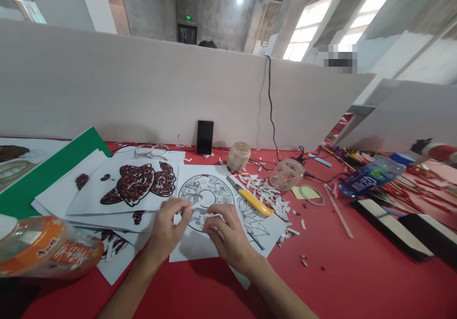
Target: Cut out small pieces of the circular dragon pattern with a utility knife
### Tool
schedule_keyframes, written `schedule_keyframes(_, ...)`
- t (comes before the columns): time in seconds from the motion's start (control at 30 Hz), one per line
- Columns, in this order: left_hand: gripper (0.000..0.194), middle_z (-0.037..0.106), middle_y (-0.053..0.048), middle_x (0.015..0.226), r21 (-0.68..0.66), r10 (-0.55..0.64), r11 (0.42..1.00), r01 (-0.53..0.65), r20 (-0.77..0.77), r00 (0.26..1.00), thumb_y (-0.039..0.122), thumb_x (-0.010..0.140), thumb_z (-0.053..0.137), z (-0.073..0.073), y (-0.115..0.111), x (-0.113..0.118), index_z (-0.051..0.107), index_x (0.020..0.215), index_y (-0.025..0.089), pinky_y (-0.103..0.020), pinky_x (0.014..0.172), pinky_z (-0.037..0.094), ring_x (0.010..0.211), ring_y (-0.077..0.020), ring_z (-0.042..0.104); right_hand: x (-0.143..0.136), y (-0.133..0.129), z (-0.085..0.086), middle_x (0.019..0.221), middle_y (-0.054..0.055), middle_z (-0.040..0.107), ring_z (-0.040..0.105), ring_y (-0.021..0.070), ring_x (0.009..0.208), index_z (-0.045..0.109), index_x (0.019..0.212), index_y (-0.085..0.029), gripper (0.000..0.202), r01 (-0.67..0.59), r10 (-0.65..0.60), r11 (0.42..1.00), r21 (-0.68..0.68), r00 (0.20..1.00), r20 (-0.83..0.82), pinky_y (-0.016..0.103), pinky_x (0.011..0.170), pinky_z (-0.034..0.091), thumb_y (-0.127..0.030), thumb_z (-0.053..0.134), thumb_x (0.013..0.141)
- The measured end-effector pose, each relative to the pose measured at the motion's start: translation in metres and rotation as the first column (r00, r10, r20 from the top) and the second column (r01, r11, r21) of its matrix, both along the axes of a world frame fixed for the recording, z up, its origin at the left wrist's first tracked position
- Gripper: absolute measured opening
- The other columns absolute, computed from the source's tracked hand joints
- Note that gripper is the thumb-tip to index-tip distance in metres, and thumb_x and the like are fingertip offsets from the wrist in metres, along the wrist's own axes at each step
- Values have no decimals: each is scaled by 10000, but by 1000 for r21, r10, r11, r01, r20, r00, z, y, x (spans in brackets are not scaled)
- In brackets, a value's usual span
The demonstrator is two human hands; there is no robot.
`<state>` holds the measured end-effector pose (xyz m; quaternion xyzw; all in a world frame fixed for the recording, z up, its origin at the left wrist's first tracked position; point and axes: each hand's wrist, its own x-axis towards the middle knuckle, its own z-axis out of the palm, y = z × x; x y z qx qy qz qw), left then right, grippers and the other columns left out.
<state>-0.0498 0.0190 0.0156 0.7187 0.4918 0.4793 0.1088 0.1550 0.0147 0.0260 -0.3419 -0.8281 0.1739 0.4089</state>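
1. White and blurred, the small strip [196,204] sits above the round drawing [220,185], the landmark for every place below; whether it touches the paper I cannot tell.
2. Left hand [170,224]: its grip pinches the strip between thumb and forefinger, at the round drawing's lower left. A light pinch near one end probably suits so thin a piece, leaving the rest free to work on.
3. Right hand [228,231]: its fingers curl at the round drawing's lower right, thumb and fingertips close together. Whether that grip pinches anything I cannot tell. Short, gentle pulls with the fingertips should be safer than a hard tug, which could tear the strip.
4. Both wrists hang low before the round drawing; resting their edges on the table [321,281] would likely steady such fine work.
5. Just right of the round drawing lies a yellow knife [255,202], its bare blade pointing towards the printed rim. Best keep the right forearm and knuckles clear of it.
6. Pale scraps [282,205] spread right of the round drawing, beyond the knife, with a clear jar [286,174] among them. Keeping the strip apart from that litter should help avoid mixing it in.
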Motion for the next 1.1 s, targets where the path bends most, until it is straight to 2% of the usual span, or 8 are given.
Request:
schedule_keyframes(0.1, 155, 733, -73, 1017, 136, 340, 936, -325, -105, 935, 250, 982, 565, -4, 7, -20, 716, 1008, 224, -433, 898, 447, 964, -267, 616, 3, 1, 2, 1177, 76, 585, 572, 235, 1101, 671, 1027, -281, 99, -17, -48, 957, -289, 975, -217, 386, 937, 474, -328, 592, 991)
schedule_keyframes(0.27, 179, 660, -139, 1267, 164, 536, 844, -511, -217, 816, 231, 919, 645, -9, 11, -32, 750, 1063, 223, -589, 993, 382, 1199, -391, 512, 4, 10, -6, 1150, 87, 620, 608, 221, 981, 696, 1203, -279, 367, -296, -190, 673, -678, 816, -545, 334, 791, 527, -497, 680, 909)
schedule_keyframes(0.4, 233, 673, -100, 1239, 0, 222, 975, -222, 54, 974, 309, 962, 606, -6, 5, -10, 725, 1154, 252, -494, 1022, 445, 1172, -305, 579, 2, 10, -5, 1058, 88, 670, 623, 226, 965, 720, 1214, -261, 431, -464, -239, 523, -714, 725, -646, 338, 792, 527, -451, 776, 832)
schedule_keyframes(0.5, 286, 738, -74, 1085, -315, -11, 935, 163, 434, 901, 418, 981, 573, -4, -1, 14, 724, 1125, 223, -345, 828, 550, 975, -233, 679, 2, 5, 0, 1049, 72, 675, 622, 204, 922, 724, 1209, -272, 417, -489, -204, 496, -718, 738, -643, 347, 825, 525, -447, 781, 835)
schedule_keyframes(0.63, 313, 723, -41, 855, -413, -33, 821, 394, 654, 756, 485, 900, 671, -1, -3, 28, 732, 926, 179, -269, 707, 517, 804, -185, 655, 3, 2, 1, 1217, 74, 631, 593, 218, 1048, 702, 1245, -305, 416, -458, -136, 528, -715, 785, -604, 352, 880, 517, -475, 750, 869)
schedule_keyframes(0.8, 327, 519, 36, 648, -448, -10, 764, 464, 711, 703, 486, 867, 700, 2, -3, 24, 650, 776, 176, -208, 525, 346, 586, -99, 437, 4, 4, 1, 1290, 75, 582, 548, 252, 1193, 683, 1262, -334, 375, -397, -52, 594, -700, 849, -526, 401, 961, 507, -491, 690, 921)
schedule_keyframes(1.0, 373, 370, 75, 598, -497, 29, 688, 530, 748, 663, 505, 809, 716, -5, -1, 26, 569, 703, 179, -208, 490, 232, 528, -75, 285, 6, 3, 4, 1360, 96, 467, 477, 275, 1296, 717, 1151, -318, 228, -57, -57, 862, -504, 976, -209, 399, 979, 508, -417, 585, 994)
schedule_keyframes(1.1, 384, 391, 70, 610, -498, 34, 678, 541, 756, 653, 520, 793, 718, -6, 0, 27, 574, 711, 175, -211, 491, 224, 529, -73, 293, 4, -1, -1, 1351, 100, 454, 486, 270, 1280, 662, 1194, -314, 226, 62, -99, 940, -335, 990, -97, 432, 1075, 454, -311, 602, 977)
